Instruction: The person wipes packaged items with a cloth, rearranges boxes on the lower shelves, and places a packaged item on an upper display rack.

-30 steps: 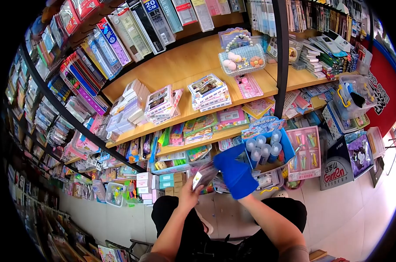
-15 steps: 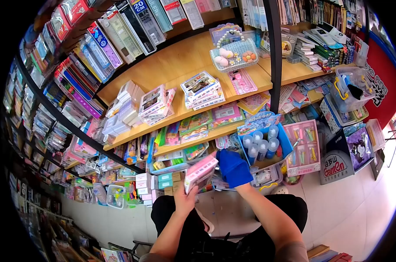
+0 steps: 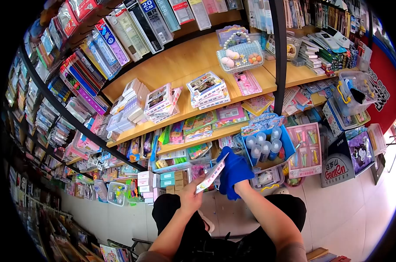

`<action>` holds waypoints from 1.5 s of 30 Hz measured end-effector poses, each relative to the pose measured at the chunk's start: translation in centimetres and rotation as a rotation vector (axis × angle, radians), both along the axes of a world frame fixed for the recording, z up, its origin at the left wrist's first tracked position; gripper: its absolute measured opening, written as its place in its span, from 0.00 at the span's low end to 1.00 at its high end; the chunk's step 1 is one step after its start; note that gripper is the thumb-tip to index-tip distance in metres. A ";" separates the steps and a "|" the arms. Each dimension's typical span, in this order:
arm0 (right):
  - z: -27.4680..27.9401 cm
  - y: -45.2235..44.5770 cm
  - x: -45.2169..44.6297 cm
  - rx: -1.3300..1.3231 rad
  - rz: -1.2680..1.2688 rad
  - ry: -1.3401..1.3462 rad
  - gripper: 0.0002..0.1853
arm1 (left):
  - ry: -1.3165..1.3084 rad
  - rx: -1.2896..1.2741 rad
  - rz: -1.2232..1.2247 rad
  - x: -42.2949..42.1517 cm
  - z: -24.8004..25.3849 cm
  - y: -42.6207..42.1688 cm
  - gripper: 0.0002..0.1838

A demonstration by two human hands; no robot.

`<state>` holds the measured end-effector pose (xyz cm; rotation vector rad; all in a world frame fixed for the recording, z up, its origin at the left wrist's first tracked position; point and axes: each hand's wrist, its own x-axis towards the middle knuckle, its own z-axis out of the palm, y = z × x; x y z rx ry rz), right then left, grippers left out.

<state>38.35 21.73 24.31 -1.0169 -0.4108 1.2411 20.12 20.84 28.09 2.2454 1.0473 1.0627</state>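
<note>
My left hand [image 3: 192, 194] grips a thin pink-and-white box [image 3: 212, 175] by its lower end, in front of the shelves. The box is tilted, with its narrow printed side toward me. A blue cloth [image 3: 235, 171] drapes over my right hand [image 3: 241, 187] and hides its fingers. That hand holds the cloth against or very close to the far face of the box; contact cannot be made out. Similar boxes lie in two small stacks on the wooden shelf: one stack [image 3: 208, 90] in the middle, another [image 3: 159, 103] to its left.
A blue display box [image 3: 288, 142] of clear-topped bottles stands right of the cloth, beside a pink boxed set [image 3: 305, 150]. A woven bag [image 3: 240, 56] sits on the wooden shelf [image 3: 176, 83]. A black upright post [image 3: 279, 56] divides the shelving. Small cartons [image 3: 167, 180] stand low on the left.
The box has turned from showing its broad face to nearly edge-on. My right hand and the cloth have come in closer against it. The view has shifted slightly.
</note>
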 end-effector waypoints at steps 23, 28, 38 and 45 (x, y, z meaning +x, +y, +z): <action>0.7 -4.4 -4.2 -0.055 0.358 0.179 0.23 | 0.194 0.092 -0.203 1.7 -0.5 3.3 0.20; 0.2 -4.6 -1.5 -0.148 0.414 0.549 0.20 | -0.023 -0.024 -0.032 1.7 1.0 2.9 0.21; -1.6 -3.0 -2.2 -0.038 0.294 0.186 0.16 | 0.152 0.093 -0.061 1.4 -0.3 2.5 0.24; -0.3 -2.7 -0.7 0.042 -0.024 0.072 0.12 | 0.133 0.023 -0.067 1.5 0.3 1.0 0.19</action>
